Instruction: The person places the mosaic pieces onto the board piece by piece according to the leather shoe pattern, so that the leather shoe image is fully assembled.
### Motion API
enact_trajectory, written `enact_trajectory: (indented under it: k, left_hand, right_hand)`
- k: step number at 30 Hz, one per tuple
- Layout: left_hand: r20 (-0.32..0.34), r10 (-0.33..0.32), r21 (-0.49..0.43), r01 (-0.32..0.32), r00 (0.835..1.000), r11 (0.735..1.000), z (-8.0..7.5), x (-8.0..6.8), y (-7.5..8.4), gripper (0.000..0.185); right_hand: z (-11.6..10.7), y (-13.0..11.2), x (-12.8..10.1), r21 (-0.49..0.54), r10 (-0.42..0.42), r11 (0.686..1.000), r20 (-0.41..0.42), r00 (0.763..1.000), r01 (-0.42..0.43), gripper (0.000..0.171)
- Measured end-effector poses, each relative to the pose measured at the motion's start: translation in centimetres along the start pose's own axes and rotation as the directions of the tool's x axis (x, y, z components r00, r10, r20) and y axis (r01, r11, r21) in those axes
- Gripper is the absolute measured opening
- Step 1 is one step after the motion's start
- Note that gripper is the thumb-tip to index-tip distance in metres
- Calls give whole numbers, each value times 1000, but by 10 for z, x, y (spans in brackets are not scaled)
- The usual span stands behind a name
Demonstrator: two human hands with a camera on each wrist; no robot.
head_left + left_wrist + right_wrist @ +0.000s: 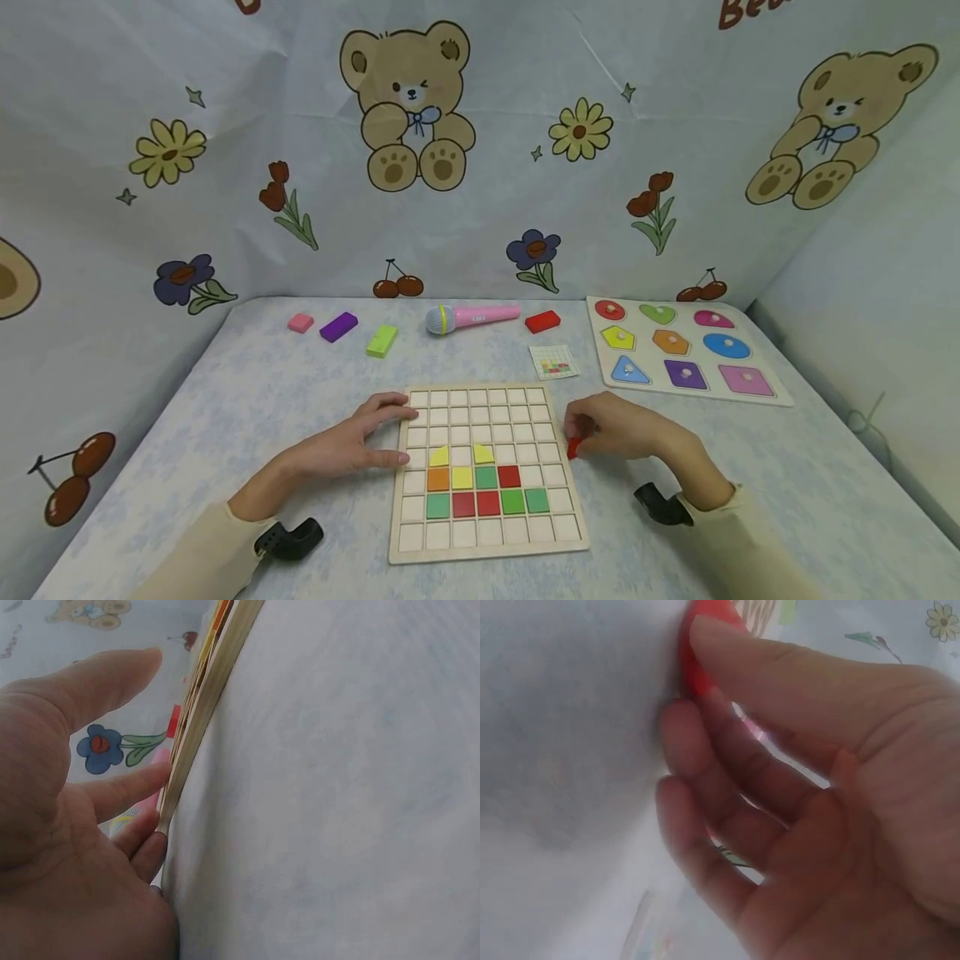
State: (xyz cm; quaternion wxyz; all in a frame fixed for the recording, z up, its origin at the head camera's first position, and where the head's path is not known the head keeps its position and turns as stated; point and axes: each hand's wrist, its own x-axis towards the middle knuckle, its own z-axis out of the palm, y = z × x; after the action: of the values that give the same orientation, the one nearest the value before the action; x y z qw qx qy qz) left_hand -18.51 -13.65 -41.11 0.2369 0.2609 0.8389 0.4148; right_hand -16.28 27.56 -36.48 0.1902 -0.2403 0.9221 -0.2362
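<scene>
A wooden grid board (487, 471) lies flat in front of me, with several coloured tiles in its lower middle rows. My left hand (360, 437) rests open against the board's left edge (202, 712), fingers straight and touching the wood. My right hand (615, 429) is just right of the board and pinches a small red tile (573, 447) between thumb and fingers. In the right wrist view the red tile (701, 645) shows at the fingertips, close to the tablecloth.
At the back lie a pink block (300, 322), a purple block (338, 327), a green block (382, 341), a pink toy microphone (471, 317) and a red block (542, 321). A pattern card (554, 362) and a shape puzzle board (682, 348) sit at the right.
</scene>
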Motion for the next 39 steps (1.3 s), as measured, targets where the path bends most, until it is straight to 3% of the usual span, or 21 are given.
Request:
enact_trajectory:
  k: [7,23,39]
  left_hand:
    - [-5,-2,-4,2,1000,1000,1,0,1,63]
    - [0,0,0,0,1000,1000,1,-1,3,65]
    - [3,1,8,-1,1000,1000,1,-1,1,65]
  right_hand:
    - [-5,-3,-3,-41,48,998,-34,998,-50,10]
    - [15,-46,4,-35,-80,996,-67,995,78,13]
    - [32,-55,10,-103,-151,984,-76,986,143,19]
